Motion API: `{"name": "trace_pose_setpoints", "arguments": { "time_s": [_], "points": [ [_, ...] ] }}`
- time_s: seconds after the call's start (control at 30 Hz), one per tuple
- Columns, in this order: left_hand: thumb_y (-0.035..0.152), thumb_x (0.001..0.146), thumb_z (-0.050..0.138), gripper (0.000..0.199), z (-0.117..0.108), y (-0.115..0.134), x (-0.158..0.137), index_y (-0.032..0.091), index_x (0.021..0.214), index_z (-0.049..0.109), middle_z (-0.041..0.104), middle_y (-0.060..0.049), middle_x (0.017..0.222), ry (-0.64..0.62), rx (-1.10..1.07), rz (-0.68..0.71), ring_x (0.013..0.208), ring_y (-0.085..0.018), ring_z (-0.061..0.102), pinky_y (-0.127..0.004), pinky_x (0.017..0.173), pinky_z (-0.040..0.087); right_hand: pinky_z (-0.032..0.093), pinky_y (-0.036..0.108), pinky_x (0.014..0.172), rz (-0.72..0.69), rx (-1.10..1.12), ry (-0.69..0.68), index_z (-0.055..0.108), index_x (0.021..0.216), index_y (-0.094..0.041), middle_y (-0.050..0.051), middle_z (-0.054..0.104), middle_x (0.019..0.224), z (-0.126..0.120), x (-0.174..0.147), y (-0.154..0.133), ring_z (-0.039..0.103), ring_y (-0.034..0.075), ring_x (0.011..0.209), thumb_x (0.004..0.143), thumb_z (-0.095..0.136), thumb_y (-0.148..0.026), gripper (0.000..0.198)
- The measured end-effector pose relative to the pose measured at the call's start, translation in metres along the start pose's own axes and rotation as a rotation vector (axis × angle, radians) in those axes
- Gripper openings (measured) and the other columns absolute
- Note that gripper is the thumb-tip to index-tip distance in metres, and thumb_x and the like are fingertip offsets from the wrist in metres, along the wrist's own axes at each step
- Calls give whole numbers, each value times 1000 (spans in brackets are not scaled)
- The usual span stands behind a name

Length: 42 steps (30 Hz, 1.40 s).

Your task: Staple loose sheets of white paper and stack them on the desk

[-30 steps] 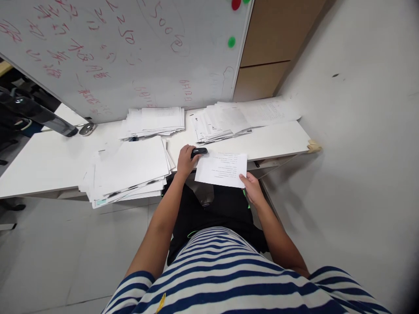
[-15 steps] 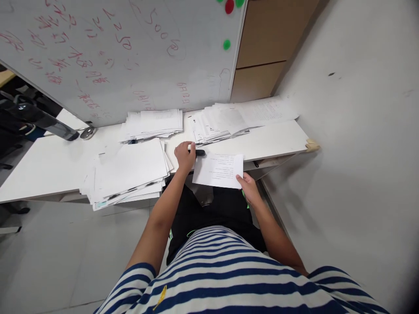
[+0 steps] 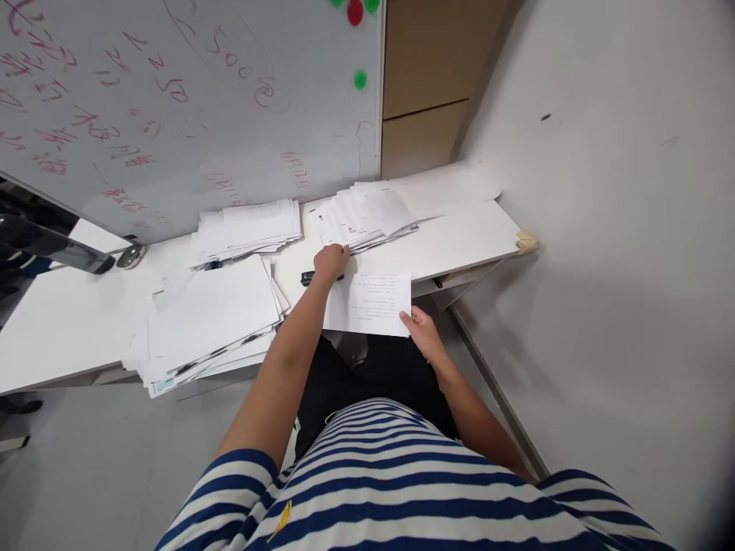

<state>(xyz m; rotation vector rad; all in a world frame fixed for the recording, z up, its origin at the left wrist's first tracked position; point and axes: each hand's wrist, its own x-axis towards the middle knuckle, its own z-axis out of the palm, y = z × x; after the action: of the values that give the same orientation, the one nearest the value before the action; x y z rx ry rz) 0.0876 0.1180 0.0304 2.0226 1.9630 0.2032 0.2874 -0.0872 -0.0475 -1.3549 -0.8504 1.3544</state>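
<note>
My right hand (image 3: 422,330) pinches the right edge of a printed sheet of paper (image 3: 373,304), held out over the desk's front edge. My left hand (image 3: 331,262) is at the near left corner of a paper stack (image 3: 367,214), its fingers curled and their tips mostly hidden. Whether they grip a sheet there, I cannot make out. Below that hand lies a black object that looks like a stapler (image 3: 308,278), partly covered by the wrist. The printed sheet's left part passes close by my left forearm.
A large paper pile (image 3: 212,306) overhangs the desk's front edge on the left. Behind it sits another stack (image 3: 253,226) against the whiteboard (image 3: 230,115). A computer mouse (image 3: 131,256) and a dark bottle (image 3: 74,249) are at far left. The wall (image 3: 602,268) bounds the right.
My left hand has moved from beside the black object to the stack's corner, across that object. My right hand still holds the printed sheet. The view has shifted to the right.
</note>
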Motion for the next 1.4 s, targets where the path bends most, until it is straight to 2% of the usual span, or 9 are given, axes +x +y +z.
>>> {"name": "trace_pose_setpoints", "arguments": {
  "time_s": [0.2, 0.37, 0.57, 0.63, 0.87, 1.03, 1.17, 1.3, 1.4],
  "points": [
    [47, 100, 27, 51, 8, 7, -3, 19, 76, 63, 66, -12, 78, 61, 119, 20, 73, -26, 62, -34, 64, 36, 41, 28, 55, 7, -12, 17, 65, 90, -21, 3, 72, 80, 3, -3, 3, 59, 17, 64, 77, 67, -57, 39],
    [45, 100, 34, 47, 13, 5, -4, 20, 64, 52, 58, -7, 64, 136, 39, 72, 63, -21, 55, -32, 60, 30, 37, 27, 50, 6, -72, 81, 62, 85, -21, 0, 65, 70, 8, -2, 12, 50, 14, 56, 78, 63, -58, 38],
    [50, 102, 27, 50, -8, -18, -18, 22, 61, 33, 44, -1, 57, 471, -354, 164, 57, -15, 43, -31, 58, 27, 48, 32, 67, -53, -171, 164, 67, 85, -19, 5, 72, 85, 12, 4, 25, 63, 22, 76, 76, 65, -55, 37],
    [49, 103, 25, 48, -13, -35, -29, 23, 64, 35, 46, -1, 61, 527, -347, 174, 60, -16, 44, -31, 59, 29, 50, 34, 71, -33, -177, 161, 69, 90, -19, 7, 74, 92, 14, 7, 29, 66, 25, 83, 76, 63, -54, 38],
    [47, 99, 42, 35, 12, -86, -63, 22, 81, 59, 64, -8, 85, 410, 34, 333, 85, -23, 56, -36, 74, 37, 53, 38, 79, -111, -246, 203, 70, 92, -17, 9, 76, 97, 1, 15, 22, 69, 27, 89, 80, 62, -55, 40],
    [47, 99, 43, 37, 20, -87, -59, 22, 76, 60, 65, -8, 80, 436, 80, 273, 84, -24, 57, -36, 73, 35, 55, 38, 82, -156, -138, 129, 73, 100, -18, 8, 77, 100, -35, 12, -10, 70, 24, 88, 77, 72, -56, 45],
    [47, 98, 43, 38, 18, -87, -56, 22, 76, 60, 66, -8, 80, 438, 83, 277, 84, -24, 57, -36, 72, 35, 57, 39, 82, -174, -65, 246, 73, 98, -18, 7, 78, 97, -61, -4, -32, 72, 23, 84, 73, 77, -55, 45],
    [49, 98, 42, 38, 20, -88, -55, 22, 78, 61, 66, -9, 82, 434, 82, 265, 86, -25, 57, -37, 73, 35, 58, 40, 83, -204, 67, 358, 72, 97, -19, 6, 78, 95, -65, -18, -26, 73, 22, 82, 71, 79, -52, 42],
    [49, 99, 41, 38, 21, -87, -56, 22, 80, 61, 65, -9, 83, 431, 61, 252, 88, -25, 57, -37, 75, 36, 58, 42, 86, -177, 87, 334, 72, 97, -20, 6, 78, 97, -56, -23, -14, 73, 23, 85, 73, 78, -50, 39]
  ]
}}
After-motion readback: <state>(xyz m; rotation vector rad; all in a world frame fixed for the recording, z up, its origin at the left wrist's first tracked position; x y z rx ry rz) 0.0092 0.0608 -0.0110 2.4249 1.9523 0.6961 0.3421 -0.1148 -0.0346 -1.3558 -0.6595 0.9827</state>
